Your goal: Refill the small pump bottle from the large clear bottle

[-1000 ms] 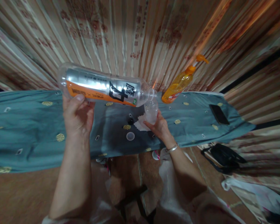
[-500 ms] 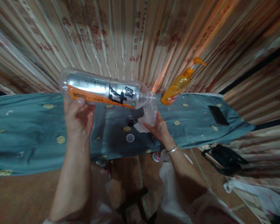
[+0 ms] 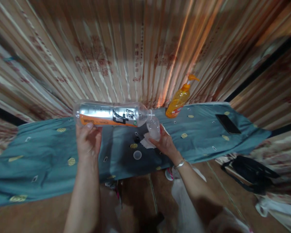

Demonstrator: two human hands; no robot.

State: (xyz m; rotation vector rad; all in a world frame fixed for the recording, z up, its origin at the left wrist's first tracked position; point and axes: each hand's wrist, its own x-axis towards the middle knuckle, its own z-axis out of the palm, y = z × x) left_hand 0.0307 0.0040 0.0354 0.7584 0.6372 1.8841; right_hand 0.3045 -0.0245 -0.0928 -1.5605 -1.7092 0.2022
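My left hand (image 3: pixel 88 139) grips a large clear plastic bottle (image 3: pixel 111 114) with a silver and orange label, held almost level with its open neck pointing right. The neck sits just over a small clear bottle (image 3: pixel 154 128), which my right hand (image 3: pixel 165 144) holds tilted toward it above the table. A metal bracelet circles my right wrist. Below the two bottles, on the teal patterned cloth (image 3: pixel 46 155), lie a white tissue (image 3: pixel 146 143), a small dark cap (image 3: pixel 136 139) and a clear round lid (image 3: pixel 137 155).
An orange pump bottle (image 3: pixel 178 101) stands at the back of the table by the striped curtain (image 3: pixel 135 48). A black phone (image 3: pixel 227 123) lies on the cloth at the right. A black bag (image 3: pixel 251 170) sits on the brown floor at the right.
The view has tilted up, so table and hands sit lower in frame. The small bottle is now tipped toward the big bottle's neck. Both hands keep their grips.
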